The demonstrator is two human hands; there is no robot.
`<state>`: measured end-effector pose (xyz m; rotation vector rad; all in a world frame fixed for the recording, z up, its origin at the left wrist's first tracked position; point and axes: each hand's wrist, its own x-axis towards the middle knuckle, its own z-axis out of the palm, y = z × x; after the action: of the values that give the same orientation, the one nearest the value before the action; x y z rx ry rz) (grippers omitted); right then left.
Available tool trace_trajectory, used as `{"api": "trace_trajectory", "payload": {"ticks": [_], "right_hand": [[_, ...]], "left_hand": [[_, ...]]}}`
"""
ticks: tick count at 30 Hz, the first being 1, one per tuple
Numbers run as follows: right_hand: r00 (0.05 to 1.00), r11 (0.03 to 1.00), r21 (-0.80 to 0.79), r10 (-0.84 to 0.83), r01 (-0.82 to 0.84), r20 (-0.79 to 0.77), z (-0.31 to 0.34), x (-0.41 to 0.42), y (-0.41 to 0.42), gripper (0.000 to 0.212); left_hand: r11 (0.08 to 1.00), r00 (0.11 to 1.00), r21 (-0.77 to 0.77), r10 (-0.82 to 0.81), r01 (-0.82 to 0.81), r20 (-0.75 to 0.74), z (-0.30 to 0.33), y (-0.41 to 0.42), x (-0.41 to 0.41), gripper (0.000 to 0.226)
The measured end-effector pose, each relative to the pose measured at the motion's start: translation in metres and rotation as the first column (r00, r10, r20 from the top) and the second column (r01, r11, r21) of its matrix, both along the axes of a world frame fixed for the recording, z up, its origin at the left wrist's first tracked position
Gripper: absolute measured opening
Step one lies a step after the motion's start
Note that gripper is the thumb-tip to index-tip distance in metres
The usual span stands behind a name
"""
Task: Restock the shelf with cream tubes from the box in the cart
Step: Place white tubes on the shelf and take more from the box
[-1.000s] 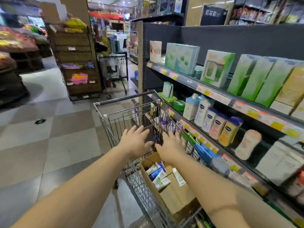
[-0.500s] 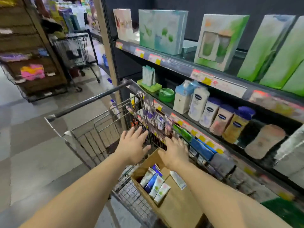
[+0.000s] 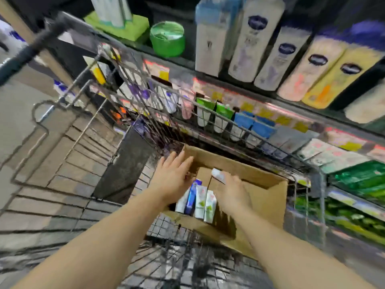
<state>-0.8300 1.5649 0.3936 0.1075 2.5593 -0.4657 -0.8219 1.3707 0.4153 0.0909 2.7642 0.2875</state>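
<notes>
Reaching into the box (image 3: 264, 203) in the cart (image 3: 62, 155), the left hand (image 3: 173, 180) lay flat-fingered at its rim; the right hand (image 3: 231, 192) pinched one cream tube (image 3: 218, 175). The rest (image 3: 198, 200) stood along the box's left wall; a loose pinch might drop it

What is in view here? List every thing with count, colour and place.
cart: one, grey wire, beside the shelf
box: one, brown cardboard, open, in the cart
cream tubes: four side by side, one blue, three whitish, in the box
fifth tube: white, at the right grip's fingertips
jar: one, green, on the shelf
lotion bottles: several, white to yellow, right of the jar
left grip: open, over the box's left edge
right grip: over the box; blurred, hold unclear
</notes>
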Motion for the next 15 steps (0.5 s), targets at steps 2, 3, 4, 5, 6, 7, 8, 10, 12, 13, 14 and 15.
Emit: {"api": "trace_trajectory", "payload": {"ticks": [2,3,4,5,6,7,8,10,12,13,14,15], "right_hand": [[0.995,0.999,0.022,-0.042,0.040,0.085,-0.045,0.009,-0.001,0.050],[0.991,0.998,0.025,-0.058,0.055,0.124,-0.068,0.014,-0.001,0.050],[0.982,0.996,0.022,-0.086,0.084,0.170,-0.091,0.020,-0.001,0.054],[0.969,0.993,0.016,-0.120,0.119,0.217,-0.109,0.024,-0.002,0.060],[0.954,0.987,0.018,-0.156,0.157,0.255,-0.126,0.028,-0.002,0.068],[0.941,0.981,0.022,-0.190,0.191,0.280,-0.142,0.031,-0.002,0.073],[0.928,0.975,0.022,-0.219,0.223,0.301,-0.155,0.033,-0.003,0.077],[0.899,0.958,0.013,-0.272,0.285,0.342,-0.174,0.034,-0.004,0.079],[0.864,0.933,0.007,-0.337,0.361,0.375,-0.185,0.035,-0.004,0.075],[0.853,0.924,-0.001,-0.352,0.382,0.384,-0.188,0.035,-0.003,0.072],[0.849,0.922,-0.010,-0.353,0.388,0.394,-0.191,0.036,-0.002,0.069],[0.847,0.921,-0.018,-0.349,0.389,0.401,-0.189,0.036,0.000,0.064]], "left_hand": [[1.000,0.999,-0.009,-0.017,0.018,0.027,-0.037,-0.005,0.002,0.067],[0.999,0.999,-0.016,-0.028,0.029,0.042,-0.055,-0.007,0.002,0.068],[0.999,0.997,-0.020,-0.045,0.047,0.064,-0.072,-0.008,0.002,0.069],[0.998,0.994,-0.015,-0.061,0.063,0.089,-0.087,-0.008,0.002,0.069],[0.997,0.990,0.003,-0.071,0.071,0.120,-0.101,-0.007,0.002,0.069],[0.997,0.985,0.030,-0.074,0.070,0.158,-0.112,-0.006,0.002,0.069],[0.996,0.978,0.053,-0.076,0.067,0.195,-0.120,-0.006,0.001,0.069],[0.996,0.968,0.073,-0.068,0.052,0.240,-0.131,-0.004,-0.001,0.067],[0.997,0.970,0.069,-0.061,0.046,0.234,-0.137,-0.002,-0.002,0.065],[0.997,0.974,0.060,-0.063,0.051,0.218,-0.139,-0.001,-0.002,0.064],[0.997,0.978,0.044,-0.065,0.058,0.196,-0.139,0.000,-0.002,0.063],[0.998,0.983,0.031,-0.066,0.061,0.173,-0.140,0.001,-0.001,0.062]]}}
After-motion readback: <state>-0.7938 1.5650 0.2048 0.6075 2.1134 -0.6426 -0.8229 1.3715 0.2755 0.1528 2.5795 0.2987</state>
